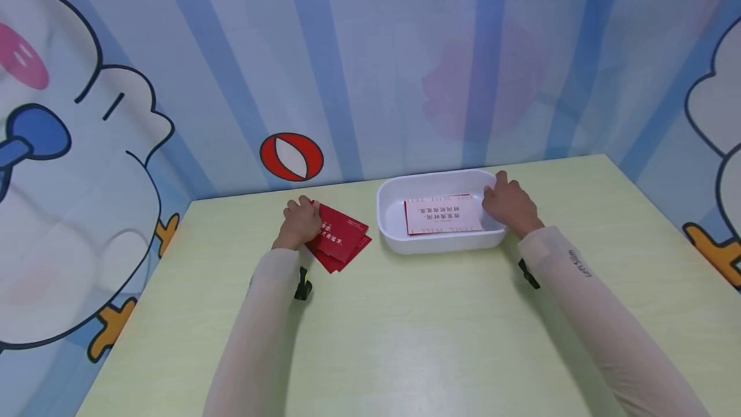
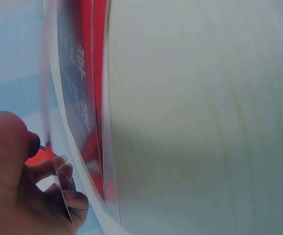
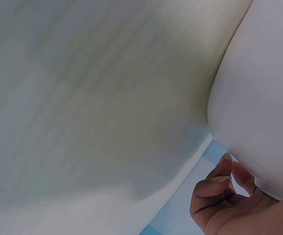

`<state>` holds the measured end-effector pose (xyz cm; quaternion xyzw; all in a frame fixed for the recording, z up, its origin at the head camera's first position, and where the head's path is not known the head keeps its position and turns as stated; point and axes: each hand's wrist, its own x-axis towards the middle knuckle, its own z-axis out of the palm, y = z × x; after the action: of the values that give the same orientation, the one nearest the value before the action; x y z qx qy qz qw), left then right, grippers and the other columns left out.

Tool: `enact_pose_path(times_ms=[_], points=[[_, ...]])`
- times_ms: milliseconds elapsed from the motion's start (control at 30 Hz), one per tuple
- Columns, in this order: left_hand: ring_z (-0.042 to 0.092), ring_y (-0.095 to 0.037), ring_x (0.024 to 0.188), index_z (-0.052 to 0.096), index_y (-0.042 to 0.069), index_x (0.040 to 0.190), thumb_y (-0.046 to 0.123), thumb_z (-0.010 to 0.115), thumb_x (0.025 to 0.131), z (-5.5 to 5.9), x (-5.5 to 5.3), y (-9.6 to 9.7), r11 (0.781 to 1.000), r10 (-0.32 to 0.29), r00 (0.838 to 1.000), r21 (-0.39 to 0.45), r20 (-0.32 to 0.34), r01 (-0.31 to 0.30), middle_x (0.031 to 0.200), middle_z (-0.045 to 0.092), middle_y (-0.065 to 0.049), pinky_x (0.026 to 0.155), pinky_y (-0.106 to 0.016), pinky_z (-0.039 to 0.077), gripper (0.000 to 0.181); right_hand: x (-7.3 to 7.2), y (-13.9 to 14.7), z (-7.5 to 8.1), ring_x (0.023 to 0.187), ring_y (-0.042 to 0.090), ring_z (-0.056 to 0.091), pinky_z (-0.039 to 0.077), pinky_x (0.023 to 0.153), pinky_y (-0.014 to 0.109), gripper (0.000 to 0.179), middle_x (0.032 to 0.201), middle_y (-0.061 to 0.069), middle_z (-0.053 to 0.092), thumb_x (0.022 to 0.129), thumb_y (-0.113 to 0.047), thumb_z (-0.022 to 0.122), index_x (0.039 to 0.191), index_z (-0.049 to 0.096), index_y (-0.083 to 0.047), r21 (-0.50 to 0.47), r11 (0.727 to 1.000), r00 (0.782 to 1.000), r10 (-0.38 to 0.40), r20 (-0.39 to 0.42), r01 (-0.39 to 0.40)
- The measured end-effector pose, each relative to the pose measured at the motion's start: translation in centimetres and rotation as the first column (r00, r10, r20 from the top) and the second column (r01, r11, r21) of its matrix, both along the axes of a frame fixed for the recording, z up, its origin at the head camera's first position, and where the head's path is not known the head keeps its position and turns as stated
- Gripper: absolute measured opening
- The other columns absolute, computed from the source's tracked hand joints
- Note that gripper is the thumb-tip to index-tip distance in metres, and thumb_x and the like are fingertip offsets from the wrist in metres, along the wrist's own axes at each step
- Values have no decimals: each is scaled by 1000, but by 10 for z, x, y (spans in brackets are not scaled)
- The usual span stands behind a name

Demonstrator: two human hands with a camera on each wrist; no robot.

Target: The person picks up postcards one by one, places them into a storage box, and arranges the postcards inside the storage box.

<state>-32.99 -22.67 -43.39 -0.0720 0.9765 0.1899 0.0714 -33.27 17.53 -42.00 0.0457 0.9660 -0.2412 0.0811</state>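
Note:
My left hand pinches a red card with white lettering by its left end, left of the tub. In the left wrist view that card shows nearly edge-on between thumb and fingers, above the others. Beneath it, more red cards lie fanned on the table. My right hand grips the right end of a white plastic tub, thumb at the rim and fingers curled at the outside. Inside the tub lies a white card with printed lettering, red edges showing from under it.
The pale green table ends at the back against a blue striped backdrop with cartoon figures. Black straps hang at both wrists, below light sleeves.

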Motion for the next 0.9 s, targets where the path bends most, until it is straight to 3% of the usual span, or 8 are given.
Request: enact_pose_path(times_ms=[233,500,900], points=[[39,-42,126,28,-8,142,28,29,107,1,2,2,999,11,1000,48,8,-12,132,40,-30,105,-54,44,50,1,0,2,117,47,52,47,96,60,61,134,37,41,105,-30,27,150,15,9,8,1000,1000,3,2,-3],[44,-39,123,34,-6,142,25,31,106,5,3,5,994,2,1000,111,-32,2,131,44,-28,104,-53,48,47,1,-1,3,115,47,52,47,96,60,61,134,37,41,105,-30,26,150,15,9,7,1000,1000,8,9,-8],[46,-35,123,32,-3,143,22,38,102,9,2,13,964,13,998,264,-63,4,134,43,-25,103,-52,49,49,0,0,3,115,47,52,47,96,60,61,133,37,42,105,-30,26,150,15,9,14,1000,1000,2,9,-2]])
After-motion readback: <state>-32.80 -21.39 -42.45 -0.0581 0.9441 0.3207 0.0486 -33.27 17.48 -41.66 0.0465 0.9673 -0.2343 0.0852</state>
